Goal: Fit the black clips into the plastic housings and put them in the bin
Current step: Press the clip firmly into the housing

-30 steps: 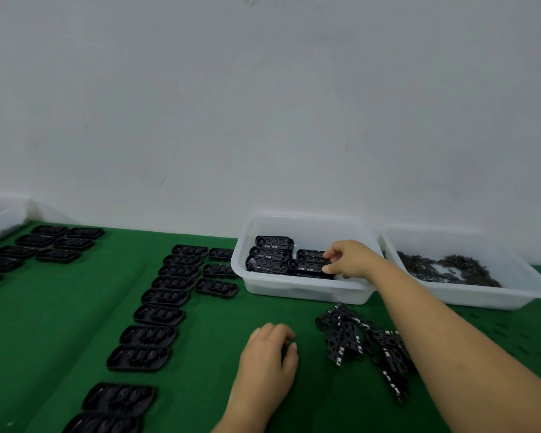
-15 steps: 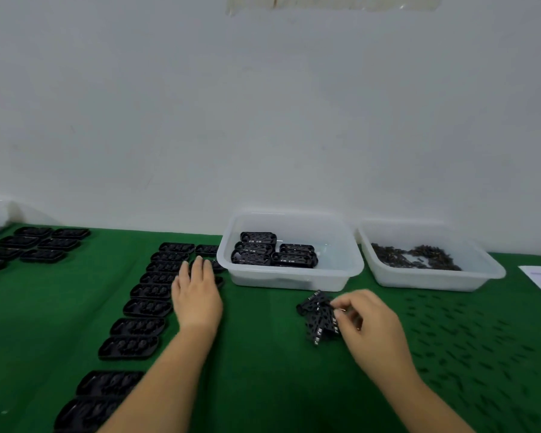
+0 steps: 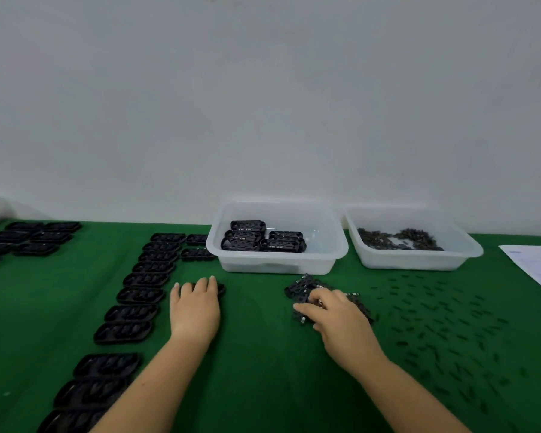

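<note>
Currently, from my remote station, I see both hands low over the green worktop (image 3: 263,354). My left hand (image 3: 195,310) lies palm down with its fingers straight and close together, the fingertips resting on 1 black housing (image 3: 221,289) that sits flat on the cloth; nothing is gripped there. My right hand (image 3: 334,320) rests on the pile of black clips (image 3: 303,287), fingers curled down into the pile; the grip appears to be pinching clip parts, but the contact point is hidden under the fingers. The pile lies just in front of the middle bin (image 3: 277,260). This white bin stands against the wall and contains 5 or so black assembled housings (image 3: 247,239), stacked at its left and centre. A second white bin (image 3: 414,259) stands just to its right and holds small dark parts (image 3: 400,239), too small to identify. A column of empty housings (image 3: 141,295) runs along the worktop left of my left hand, with 2 more beside the middle bin's left wall. A further group of housings (image 3: 32,239) lies at the far left. Small dark pieces (image 3: 444,323) are scattered over the cloth to the right of my right hand. A white sheet of paper (image 3: 537,267) lies at the right edge.
</note>
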